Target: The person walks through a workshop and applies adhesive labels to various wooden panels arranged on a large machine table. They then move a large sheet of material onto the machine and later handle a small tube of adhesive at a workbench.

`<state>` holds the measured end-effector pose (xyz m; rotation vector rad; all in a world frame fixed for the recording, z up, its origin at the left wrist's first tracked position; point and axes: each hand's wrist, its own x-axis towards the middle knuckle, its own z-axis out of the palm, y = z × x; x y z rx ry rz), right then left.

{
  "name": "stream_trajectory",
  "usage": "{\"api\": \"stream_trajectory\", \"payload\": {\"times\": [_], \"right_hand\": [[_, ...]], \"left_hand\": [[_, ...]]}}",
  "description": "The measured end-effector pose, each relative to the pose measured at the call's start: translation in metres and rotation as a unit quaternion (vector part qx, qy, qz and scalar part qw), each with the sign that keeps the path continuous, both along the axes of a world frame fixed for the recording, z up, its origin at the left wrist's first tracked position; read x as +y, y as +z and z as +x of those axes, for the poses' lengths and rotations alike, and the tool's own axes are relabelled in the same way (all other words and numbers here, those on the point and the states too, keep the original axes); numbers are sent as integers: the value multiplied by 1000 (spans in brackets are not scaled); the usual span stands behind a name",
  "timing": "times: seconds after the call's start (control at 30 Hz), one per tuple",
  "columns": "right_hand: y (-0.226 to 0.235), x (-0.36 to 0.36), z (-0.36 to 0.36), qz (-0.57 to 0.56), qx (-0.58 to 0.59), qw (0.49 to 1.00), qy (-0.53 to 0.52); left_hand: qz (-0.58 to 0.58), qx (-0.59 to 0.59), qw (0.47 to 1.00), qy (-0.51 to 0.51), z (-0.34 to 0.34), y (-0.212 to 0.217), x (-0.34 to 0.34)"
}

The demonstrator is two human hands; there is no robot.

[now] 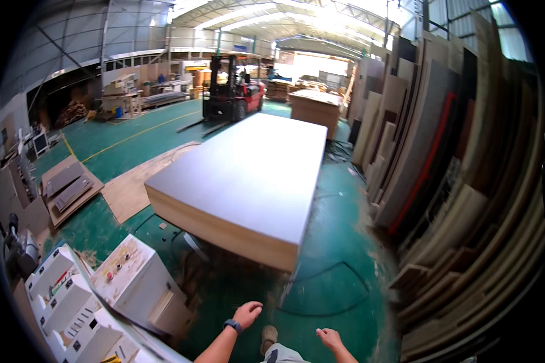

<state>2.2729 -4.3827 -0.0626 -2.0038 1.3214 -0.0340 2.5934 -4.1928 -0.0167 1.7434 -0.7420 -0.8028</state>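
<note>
Head view, lower middle of the frame: I see the left hand [248, 314], with a watch [233, 327] at its wrist, fingers loosely curled and no object showing in it. The right hand [328, 339], lower and farther right, is bent in the same slack way, also with nothing visible. Both palms are hidden from me, so I cannot tell how far the fingers close. Neither hand touches anything. Between them a shoe [269, 336] shows over the green floor [339, 212].

Across the middle of the frame lies the stack of boards [242, 175], white on top and pale brown along its near side, its near corner apart from both hands. To my mind, footing comes first here: I'd set each step clear of the black cable [321, 315] looping right of the shoe, and pass that corner without brushing it. For any touch on the stack I'd want flat palms, spread wide, since a broad sheet likely flexes and slides.

At lower left a white cabinet [136, 275] with a red button [109, 276] crowds that side; I'd tuck the left elbow in. Along the right, upright boards [422, 130] lean close together, best left unbumped. Toward upper middle stands a red forklift [248, 94], forks low.
</note>
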Motion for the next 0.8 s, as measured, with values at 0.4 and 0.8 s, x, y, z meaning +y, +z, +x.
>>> {"api": "stream_trajectory", "payload": {"times": [0.4, 0.8], "right_hand": [[-8, -327, 469, -98, -30, 978, -182], [-4, -327, 546, -43, 194, 897, -394]], "left_hand": [[199, 107, 951, 212, 239, -58, -22], [243, 68, 937, 241, 367, -180, 29]]}}
